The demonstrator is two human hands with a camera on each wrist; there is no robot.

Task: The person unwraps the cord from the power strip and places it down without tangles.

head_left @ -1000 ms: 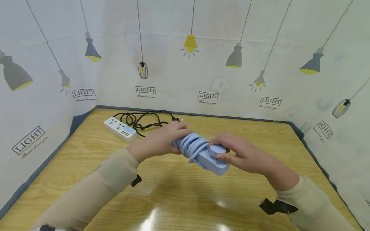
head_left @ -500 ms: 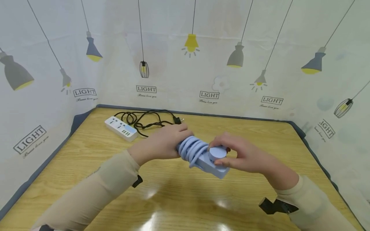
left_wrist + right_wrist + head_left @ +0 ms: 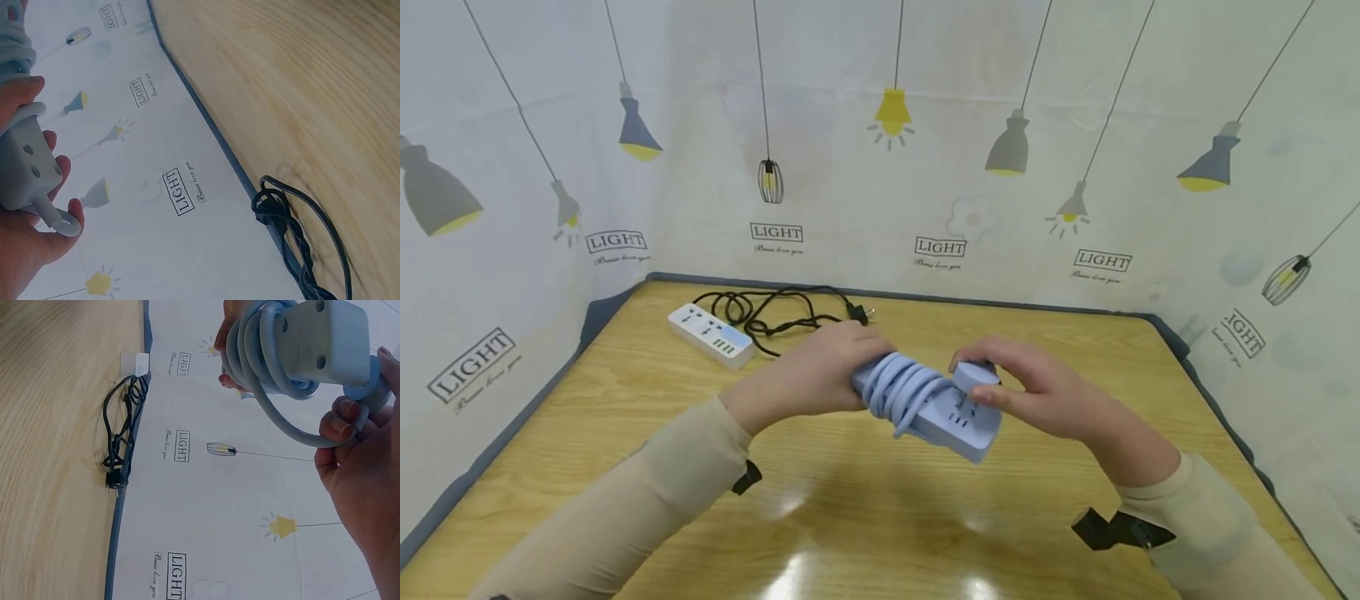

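Over one table (image 3: 865, 517), left fingers (image 3: 871, 345) grip one power strip (image 3: 946, 418), right fingers (image 3: 1003, 352) one plug (image 3: 973, 377)

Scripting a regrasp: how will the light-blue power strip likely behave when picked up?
The light-blue power strip probably feels rigid, being a boxy block. Its cord is likely springy, since the stretch to the plug bows out in a smooth arc. It might also unwind, as no tie is visible.
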